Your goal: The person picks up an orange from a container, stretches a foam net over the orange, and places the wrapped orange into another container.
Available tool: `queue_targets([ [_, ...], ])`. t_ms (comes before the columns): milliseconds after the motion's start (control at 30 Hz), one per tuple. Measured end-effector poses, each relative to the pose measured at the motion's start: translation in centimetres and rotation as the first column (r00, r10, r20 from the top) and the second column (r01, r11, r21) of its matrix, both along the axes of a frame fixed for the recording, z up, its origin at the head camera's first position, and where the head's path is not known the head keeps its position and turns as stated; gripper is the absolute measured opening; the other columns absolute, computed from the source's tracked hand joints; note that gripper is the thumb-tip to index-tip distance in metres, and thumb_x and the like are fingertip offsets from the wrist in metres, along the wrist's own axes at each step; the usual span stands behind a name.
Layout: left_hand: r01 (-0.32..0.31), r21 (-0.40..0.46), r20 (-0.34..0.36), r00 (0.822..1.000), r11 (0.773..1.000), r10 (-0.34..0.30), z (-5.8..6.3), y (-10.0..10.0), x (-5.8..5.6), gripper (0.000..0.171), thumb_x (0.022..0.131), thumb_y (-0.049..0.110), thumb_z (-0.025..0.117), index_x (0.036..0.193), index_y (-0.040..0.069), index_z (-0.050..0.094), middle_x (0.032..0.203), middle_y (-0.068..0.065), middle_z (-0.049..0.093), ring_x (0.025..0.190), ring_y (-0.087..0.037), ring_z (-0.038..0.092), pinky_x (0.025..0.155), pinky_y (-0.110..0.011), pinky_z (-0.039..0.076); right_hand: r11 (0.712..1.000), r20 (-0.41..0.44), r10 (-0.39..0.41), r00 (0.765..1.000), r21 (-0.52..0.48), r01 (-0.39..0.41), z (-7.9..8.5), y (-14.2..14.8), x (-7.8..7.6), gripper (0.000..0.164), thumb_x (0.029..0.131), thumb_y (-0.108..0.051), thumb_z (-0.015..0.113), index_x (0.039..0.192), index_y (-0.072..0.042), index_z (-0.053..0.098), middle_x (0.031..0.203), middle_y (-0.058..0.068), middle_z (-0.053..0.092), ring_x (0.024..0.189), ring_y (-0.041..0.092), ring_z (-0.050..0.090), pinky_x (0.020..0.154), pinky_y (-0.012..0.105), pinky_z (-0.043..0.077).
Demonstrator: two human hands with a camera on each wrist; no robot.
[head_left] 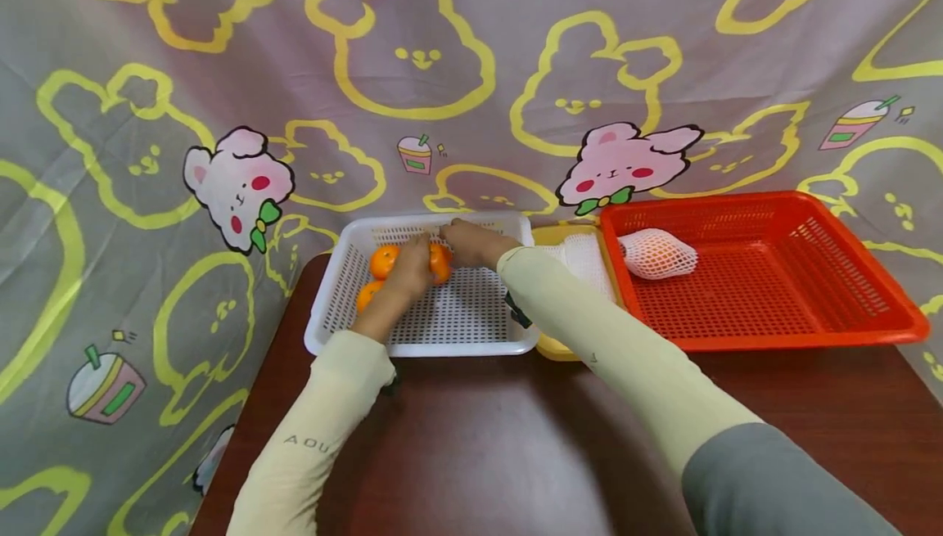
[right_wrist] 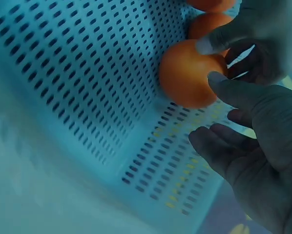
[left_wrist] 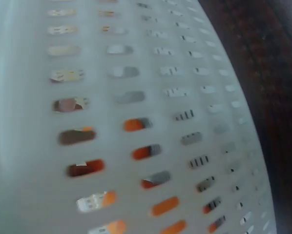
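In the head view, a white plastic basket (head_left: 471, 340) holds several oranges. My left hand (head_left: 412, 270) grips an orange (head_left: 441, 263) near the basket's back, its thumb on the fruit in the right wrist view. Close by is my right hand (right_wrist: 268, 141), its thumb tip at the orange's edge and its loosely bent fingers apart from the fruit. Two more oranges lie to the left, one at the back (head_left: 383, 261) and one nearer (head_left: 368, 297). The left wrist view has only the basket's slotted wall (left_wrist: 121, 112), with orange patches showing through.
A yellow basket (head_left: 556, 349) with white foam netting (head_left: 585, 262) stands right of the white one, partly behind my right arm. Farther right, a red basket (head_left: 737, 299) contains a fruit in a foam net sleeve (head_left: 659, 255). A patterned cloth hangs behind the brown table (head_left: 471, 438).
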State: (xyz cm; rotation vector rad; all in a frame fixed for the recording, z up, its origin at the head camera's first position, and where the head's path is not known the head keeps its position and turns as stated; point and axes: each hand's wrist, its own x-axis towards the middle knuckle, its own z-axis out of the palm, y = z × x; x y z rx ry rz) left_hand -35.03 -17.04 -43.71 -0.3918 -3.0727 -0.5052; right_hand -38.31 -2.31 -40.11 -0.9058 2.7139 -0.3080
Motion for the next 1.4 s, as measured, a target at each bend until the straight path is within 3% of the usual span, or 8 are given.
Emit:
queue_targets([
  [233, 0.024, 0.002, -0.076, 0.997, 1.000, -0.024, -1.1, 0.0, 0.0, 0.061, 0.071, -0.005, 0.073, 0.127, -0.011, 0.049, 0.123, -0.029, 0.053, 0.116, -0.042, 0.051, 0.106, -0.046, 0.040, 0.976, 0.130, -0.100, 0.986, -0.178, 0.123, -1.9, -0.1, -0.7, 0.046, 0.080, 0.001, 0.069, 0.124, 0.001, 0.057, 0.122, 0.015, 0.062, 0.112, 0.027, 0.056, 0.102, 0.038, 0.044],
  [400, -0.002, 0.046, 0.006, 1.000, 0.999, 0.002, -1.6, -0.1, -0.3, 0.063, 0.072, 0.002, 0.079, 0.127, -0.008, 0.049, 0.120, -0.026, 0.050, 0.113, -0.039, 0.053, 0.103, -0.045, 0.042, 0.964, 0.169, -0.110, 0.979, -0.221, 0.147, -2.6, -0.3, -1.0, 0.049, 0.079, -0.002, 0.074, 0.124, 0.001, 0.057, 0.122, 0.014, 0.061, 0.111, 0.027, 0.055, 0.102, 0.038, 0.043],
  [600, -0.014, 0.110, 0.098, 0.995, 0.994, 0.003, -1.4, 0.4, -0.1, 0.070, 0.076, 0.000, 0.075, 0.133, -0.009, 0.036, 0.124, -0.029, 0.051, 0.116, -0.039, 0.053, 0.107, -0.044, 0.040, 0.970, 0.155, -0.113, 0.981, -0.196, 0.143, -2.4, -0.4, -0.9, 0.051, 0.080, -0.007, 0.073, 0.128, -0.001, 0.055, 0.124, 0.013, 0.060, 0.114, 0.026, 0.055, 0.103, 0.037, 0.043],
  [833, 0.010, 0.115, 0.058, 0.998, 0.993, -0.016, -0.7, 0.8, 0.8, 0.065, 0.080, 0.005, 0.075, 0.132, -0.010, 0.038, 0.126, -0.027, 0.050, 0.120, -0.037, 0.050, 0.108, -0.043, 0.038, 0.969, 0.116, -0.026, 0.993, -0.241, 0.053, -1.7, 0.9, -0.7, 0.045, 0.076, -0.004, 0.075, 0.119, 0.001, 0.061, 0.114, 0.012, 0.066, 0.104, 0.024, 0.057, 0.096, 0.035, 0.046],
  [933, 0.022, 0.168, 0.067, 0.997, 0.986, -0.034, 0.0, 1.0, 1.5, 0.067, 0.084, 0.009, 0.073, 0.137, -0.009, 0.037, 0.133, -0.026, 0.047, 0.126, -0.035, 0.045, 0.111, -0.042, 0.035, 0.962, 0.112, 0.021, 0.994, -0.274, 0.011, -1.0, 2.4, -0.4, 0.050, 0.074, -0.007, 0.080, 0.120, -0.001, 0.061, 0.115, 0.011, 0.066, 0.104, 0.023, 0.057, 0.096, 0.034, 0.046],
  [1067, 0.044, 0.290, 0.049, 0.997, 0.956, -0.061, 1.4, 1.5, 3.0, 0.067, 0.087, 0.015, 0.071, 0.141, -0.006, 0.037, 0.138, -0.023, 0.043, 0.128, -0.033, 0.042, 0.112, -0.044, 0.033, 0.941, 0.098, 0.054, 0.994, -0.337, -0.018, 0.6, 4.6, 0.7, 0.059, 0.074, -0.013, 0.082, 0.126, -0.002, 0.059, 0.121, 0.012, 0.064, 0.109, 0.025, 0.058, 0.098, 0.037, 0.046],
  [1200, 0.092, 0.393, -0.009, 0.995, 0.915, -0.096, 2.8, 2.3, 4.5, 0.068, 0.086, 0.020, 0.071, 0.142, -0.002, 0.039, 0.136, -0.019, 0.044, 0.123, -0.030, 0.046, 0.106, -0.042, 0.040, 0.904, 0.067, 0.049, 0.997, -0.427, -0.016, 2.3, 6.9, 2.6, 0.065, 0.073, -0.019, 0.084, 0.129, -0.001, 0.056, 0.128, 0.014, 0.059, 0.111, 0.027, 0.058, 0.097, 0.041, 0.048],
  [1400, 0.195, 0.539, -0.063, 0.979, 0.819, -0.192, 4.6, 4.7, 7.7, 0.067, 0.081, 0.015, 0.075, 0.140, 0.004, 0.045, 0.128, -0.014, 0.047, 0.118, -0.026, 0.050, 0.091, -0.036, 0.053, 0.826, 0.112, -0.011, 0.994, -0.559, 0.072, 3.4, 11.0, 7.1, 0.066, 0.073, -0.021, 0.085, 0.128, -0.005, 0.054, 0.127, 0.011, 0.053, 0.111, 0.025, 0.056, 0.088, 0.040, 0.055],
])
